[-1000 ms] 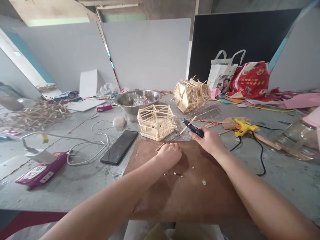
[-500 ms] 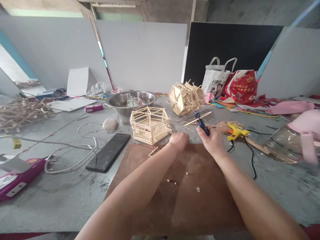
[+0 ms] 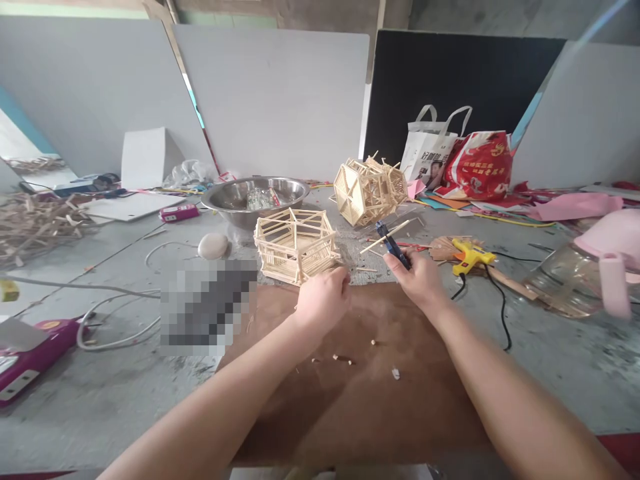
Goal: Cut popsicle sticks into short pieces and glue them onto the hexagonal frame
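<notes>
My left hand (image 3: 324,298) is closed into a loose fist at the far edge of a brown paper sheet (image 3: 360,373), touching the near corner of a hexagonal stick frame (image 3: 295,243); what its fingers hold is hidden. My right hand (image 3: 419,279) grips dark blue cutters (image 3: 393,244) whose jaws hold a thin wooden stick (image 3: 385,237). A second stick model (image 3: 369,190) lies on its side behind them. Small stick offcuts (image 3: 343,359) lie on the brown sheet.
A steel bowl (image 3: 255,198) stands behind the frame. A yellow glue gun (image 3: 470,254) with a black cord lies right of my right hand. A glass jug (image 3: 575,280) lies at the right. A pink device (image 3: 30,347), white cable and stick pile (image 3: 40,223) are on the left. Bags (image 3: 475,167) stand at the back.
My left hand moved back toward the stick frame's near corner. My right hand with the cutters and stick shifted slightly. The camera view drifted a little.
</notes>
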Available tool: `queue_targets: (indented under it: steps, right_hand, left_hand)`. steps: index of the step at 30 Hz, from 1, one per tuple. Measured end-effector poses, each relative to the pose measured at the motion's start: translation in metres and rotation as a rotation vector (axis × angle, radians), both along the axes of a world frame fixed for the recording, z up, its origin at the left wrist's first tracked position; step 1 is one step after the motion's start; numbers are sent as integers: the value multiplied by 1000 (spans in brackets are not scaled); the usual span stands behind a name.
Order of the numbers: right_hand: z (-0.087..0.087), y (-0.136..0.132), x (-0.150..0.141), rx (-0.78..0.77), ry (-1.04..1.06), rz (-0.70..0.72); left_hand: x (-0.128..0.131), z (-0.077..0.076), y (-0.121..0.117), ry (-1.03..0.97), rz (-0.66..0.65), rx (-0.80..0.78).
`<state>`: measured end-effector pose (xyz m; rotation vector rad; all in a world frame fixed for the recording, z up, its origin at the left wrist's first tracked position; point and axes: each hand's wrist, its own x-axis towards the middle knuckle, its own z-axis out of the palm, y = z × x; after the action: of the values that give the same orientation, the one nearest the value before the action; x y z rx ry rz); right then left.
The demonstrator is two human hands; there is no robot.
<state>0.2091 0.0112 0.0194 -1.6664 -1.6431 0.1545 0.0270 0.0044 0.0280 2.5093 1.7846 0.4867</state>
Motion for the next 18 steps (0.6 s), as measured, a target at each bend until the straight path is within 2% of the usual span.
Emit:
queue_targets:
  steps: [3, 7, 10, 15, 18]
  right_hand:
    - [1, -6, -8, -43, -51, 33]
    - [0, -13, -20, -71, -115, 112]
    - [-2, -16, -28, -104, -150, 168]
    - [-6, -20, -35, -100, -224, 222]
    - [-6, -23, -36, -86, -213, 270]
  left_hand:
    - [-9, 6, -18, -123, 13, 137]
    - [-11, 2, -16, -273, -57, 265]
    - [-10, -5, -10, -351, -99, 192]
    - [-11, -11, -12, -448, -73, 46]
    - [-12, -12, -14, -569, -159, 27]
